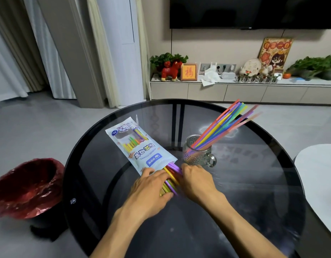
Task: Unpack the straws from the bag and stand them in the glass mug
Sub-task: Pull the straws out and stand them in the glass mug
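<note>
- Two hands meet at the near, open end of the straw bag [137, 146], which lies flat on the round dark glass worktop [254, 192], slanting away to the left.
- Left hand [151, 185] lies over the bag's mouth and the loose bundle of straws [171, 178] sticking out of it; its fingers curl onto the bundle, so the grip grasps those straws.
- Right hand [195, 180] closes on the same bundle from the right side, fingers wrapped at the purple and yellow straws, just in front of the mug.
- One glass mug [197, 154] stands upright just beyond the right hand, handle to the right, with a fan of standing straws [224, 123] leaning up and to the right out of it.
- Counting either group of straws is not possible: they overlap, and the far tips are blurred.
- More straws show through the bag's clear window; the hands hide the near ends of the bundle.
- One bin with a red liner [28, 187] sits on the floor to the left of the worktop.
- One white surface [319, 179] is cut off at the right edge.
</note>
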Demonstrator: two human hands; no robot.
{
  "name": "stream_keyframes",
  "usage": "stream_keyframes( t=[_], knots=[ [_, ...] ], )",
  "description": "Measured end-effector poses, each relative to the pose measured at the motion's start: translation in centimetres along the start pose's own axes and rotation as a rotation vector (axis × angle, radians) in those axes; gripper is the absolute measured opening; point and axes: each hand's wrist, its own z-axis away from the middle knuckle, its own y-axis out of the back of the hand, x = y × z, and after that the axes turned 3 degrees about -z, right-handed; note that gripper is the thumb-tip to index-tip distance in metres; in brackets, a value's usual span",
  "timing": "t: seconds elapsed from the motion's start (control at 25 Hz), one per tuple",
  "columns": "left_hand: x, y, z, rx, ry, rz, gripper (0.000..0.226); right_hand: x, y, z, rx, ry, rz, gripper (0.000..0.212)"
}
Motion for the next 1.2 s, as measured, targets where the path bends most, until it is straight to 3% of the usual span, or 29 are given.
stream_keyframes(
  t=[0.24, 0.44, 0.52, 0.6, 0.88, 1.2],
  knots=[
    [0.7, -0.5, -0.8, 0.091, 0.025, -0.010, 0.039, 1.1, 2.9, 1.0, -0.111, -0.023, 0.072, 0.037],
    [0.5, -1.0, -0.9, 0.110, 0.012, -0.025, 0.041, 2.5, 3.9, 0.3, -0.316, -0.161, -0.373, 0.033],
    [0.5, -1.1, -0.9, 0.116, 0.012, -0.026, 0.041, 2.4, 3.7, 0.3, -0.300, -0.174, -0.418, 0.034],
    [0.6, -1.2, -1.0, 0.127, 0.012, -0.035, 0.040, 2.0, 3.1, 0.3, -0.222, -0.141, -0.341, 0.041],
    [0.3, -1.0, -1.1, 0.149, 0.033, -0.021, 0.035, 2.8, 3.4, 0.3, -0.126, -0.030, -0.033, 0.034],
    [0.2, -0.7, -1.5, 0.140, 0.087, -0.019, 0.037, 6.2, 6.2, 1.0, -0.098, -0.104, 0.037, 0.026]
  ],
)
